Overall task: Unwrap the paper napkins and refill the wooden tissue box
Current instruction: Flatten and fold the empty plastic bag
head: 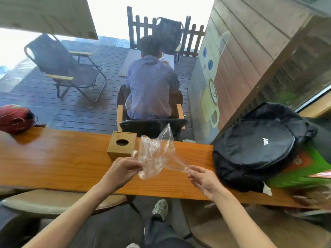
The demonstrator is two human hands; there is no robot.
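While your left hand [123, 169] and right hand [200, 178] are pinching opposite ends of the empty-looking clear wrapper [157, 156], stretching it at the wooden tissue box's [121, 145] four o'clock, you are likely finishing; napkins aren't showing, so next you are discarding it.

The wrapper [157, 154] is clear and crumpled, so its edges blur into the counter [53, 161] and whether it holds anything cannot be told. The box [122, 145] shows only darkness through its oval slot. The right hand [204, 179] fingertips are smeared. At the far left, the red bag [15, 118] is cut by the edge.
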